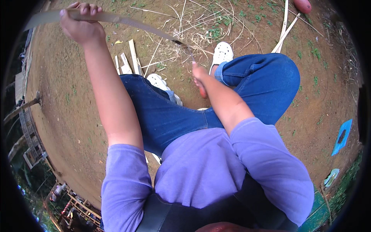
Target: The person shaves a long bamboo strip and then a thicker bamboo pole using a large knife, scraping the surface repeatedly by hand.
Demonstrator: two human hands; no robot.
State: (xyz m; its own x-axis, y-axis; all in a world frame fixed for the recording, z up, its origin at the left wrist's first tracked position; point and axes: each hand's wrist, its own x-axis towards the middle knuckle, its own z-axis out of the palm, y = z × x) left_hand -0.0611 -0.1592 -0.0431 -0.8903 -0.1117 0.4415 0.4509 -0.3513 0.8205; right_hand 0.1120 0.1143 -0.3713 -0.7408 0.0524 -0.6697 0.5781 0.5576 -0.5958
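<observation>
Long, flat, pale-tan strip [131, 23], probably bamboo or similar wood, runs slantwise through the air above brown dirt ground [69, 127], dark at its inner end. Looks light and springy, fairly stiff across its width; face perhaps slick, edges perhaps sharp. Best hold: flat across both faces, well back from the dark end.

Left hand [83, 29]: grip narrow, fingers curled over the strip, thumb opposing, near the outer end. Right hand [199, 73]: grip closed round the orange-red handle of a thin-bladed knife [203, 92]. Blade contact with strip: cannot tell.
</observation>
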